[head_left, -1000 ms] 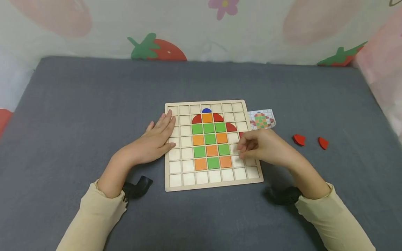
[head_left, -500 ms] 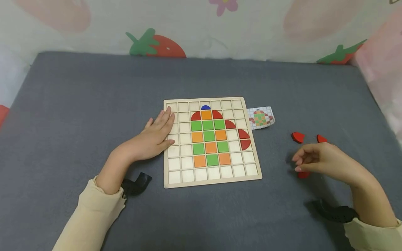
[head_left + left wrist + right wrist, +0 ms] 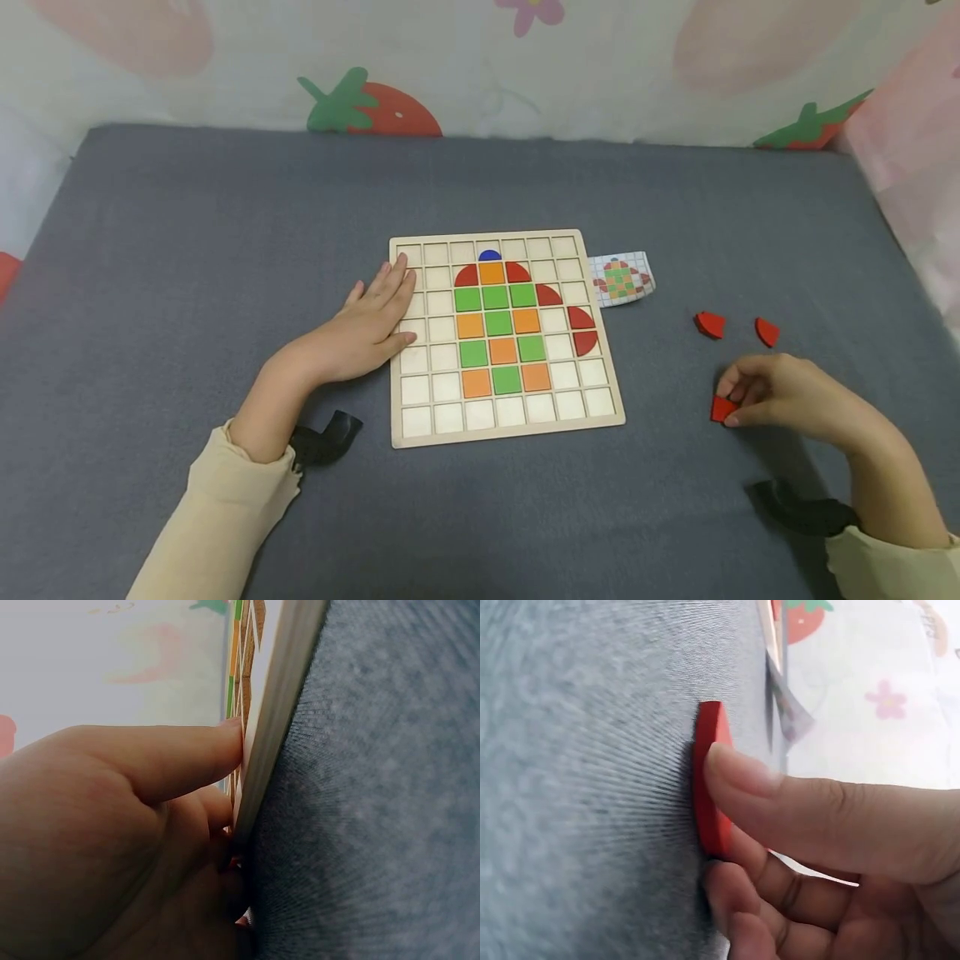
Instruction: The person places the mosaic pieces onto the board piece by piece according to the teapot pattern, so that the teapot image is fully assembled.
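My left hand (image 3: 363, 329) lies with straight fingers over the left side of a wooden grid board (image 3: 510, 432). In the left wrist view the thumb rests on the board's edge. Green and orange squares, red quarter-circle pieces and a blue half-round piece (image 3: 490, 255) fill some of its cells. Off to the right, my right hand (image 3: 802, 396) pinches a red quarter-circle piece (image 3: 722, 408) against the grey cloth. The right wrist view shows the thumb on one side of this red piece (image 3: 703, 802) and curled fingers at its lower end.
Two more red pieces, one on the left (image 3: 709, 325) and one on the right (image 3: 767, 332), lie beyond my right hand. A small printed pattern card (image 3: 621, 279) sticks out at the board's right edge. Behind the table hangs a curtain (image 3: 585, 92) with strawberry prints.
My right hand moves right from the board's right side to the cloth, then takes hold of a red piece. Two red pieces at the board's right edge come into view. My left hand stays put.
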Motion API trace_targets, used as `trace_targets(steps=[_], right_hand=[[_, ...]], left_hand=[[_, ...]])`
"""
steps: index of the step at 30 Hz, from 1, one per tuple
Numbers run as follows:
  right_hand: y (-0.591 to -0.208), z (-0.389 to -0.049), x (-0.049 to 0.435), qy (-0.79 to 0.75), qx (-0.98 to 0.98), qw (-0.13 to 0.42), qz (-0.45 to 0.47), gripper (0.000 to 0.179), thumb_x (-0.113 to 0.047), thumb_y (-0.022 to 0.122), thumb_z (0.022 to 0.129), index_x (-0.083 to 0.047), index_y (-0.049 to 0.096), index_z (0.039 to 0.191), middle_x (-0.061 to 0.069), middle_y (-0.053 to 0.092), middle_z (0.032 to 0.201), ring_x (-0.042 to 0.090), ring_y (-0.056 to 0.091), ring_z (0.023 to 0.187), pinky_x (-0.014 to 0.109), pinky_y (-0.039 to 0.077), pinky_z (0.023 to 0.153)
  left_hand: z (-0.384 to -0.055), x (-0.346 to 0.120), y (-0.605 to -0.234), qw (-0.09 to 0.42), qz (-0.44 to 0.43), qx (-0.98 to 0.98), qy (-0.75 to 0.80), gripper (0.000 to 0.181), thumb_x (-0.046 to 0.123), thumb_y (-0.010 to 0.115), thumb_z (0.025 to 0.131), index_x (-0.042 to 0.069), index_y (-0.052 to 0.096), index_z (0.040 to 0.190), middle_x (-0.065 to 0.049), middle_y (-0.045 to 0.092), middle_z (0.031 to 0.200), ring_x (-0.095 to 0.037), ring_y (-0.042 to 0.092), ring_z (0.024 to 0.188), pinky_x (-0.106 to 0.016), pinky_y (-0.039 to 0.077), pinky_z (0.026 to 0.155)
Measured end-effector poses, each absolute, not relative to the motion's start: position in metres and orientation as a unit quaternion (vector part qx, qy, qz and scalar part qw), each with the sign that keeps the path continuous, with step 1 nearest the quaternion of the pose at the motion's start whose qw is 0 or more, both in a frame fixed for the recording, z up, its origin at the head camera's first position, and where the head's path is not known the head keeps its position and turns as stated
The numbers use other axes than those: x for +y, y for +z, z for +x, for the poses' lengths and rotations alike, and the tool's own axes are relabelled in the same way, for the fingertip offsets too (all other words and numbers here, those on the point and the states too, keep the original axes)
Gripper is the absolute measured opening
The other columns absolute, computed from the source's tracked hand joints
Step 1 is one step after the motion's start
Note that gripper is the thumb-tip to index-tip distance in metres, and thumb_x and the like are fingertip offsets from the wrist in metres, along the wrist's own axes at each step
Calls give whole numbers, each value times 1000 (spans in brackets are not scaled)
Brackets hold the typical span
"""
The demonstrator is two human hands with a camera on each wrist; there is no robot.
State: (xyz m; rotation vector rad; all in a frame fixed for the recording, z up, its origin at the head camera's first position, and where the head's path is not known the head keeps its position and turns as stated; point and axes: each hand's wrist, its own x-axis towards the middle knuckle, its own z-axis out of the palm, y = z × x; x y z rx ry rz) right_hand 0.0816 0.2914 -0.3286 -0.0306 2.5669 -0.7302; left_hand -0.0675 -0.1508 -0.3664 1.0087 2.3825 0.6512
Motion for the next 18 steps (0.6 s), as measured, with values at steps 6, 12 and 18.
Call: trace_targets(steps=[6, 12, 18], right_hand=[[-329, 78, 287, -247, 941, 231, -16, 21, -17, 80, 73, -12, 62, 82, -6, 59, 70, 4, 53, 63, 24, 42, 57], [-330, 73, 277, -271, 939, 209, -48, 24, -14, 80, 73, -13, 57, 79, -7, 55, 67, 4, 50, 60, 24, 39, 54], [-328, 63, 264, -333, 918, 177, -123, 21, -4, 77, 76, -12, 61, 86, -7, 55, 71, 9, 54, 65, 22, 44, 58]], left_hand=[[-68, -151, -367, 234, 368, 867, 240, 67, 19, 42, 101, -7, 2, 148, -20, -14, 154, -33, -12, 141, -55, -3, 110], [-68, -151, -367, 235, 365, 869, 237, 68, 19, 42, 100, -6, 2, 148, -20, -14, 155, -33, -12, 141, -56, -3, 110], [-68, -151, -369, 233, 366, 871, 233, 68, 19, 43, 100, -7, 2, 148, -20, -13, 155, -34, -11, 141, -56, -3, 110]])
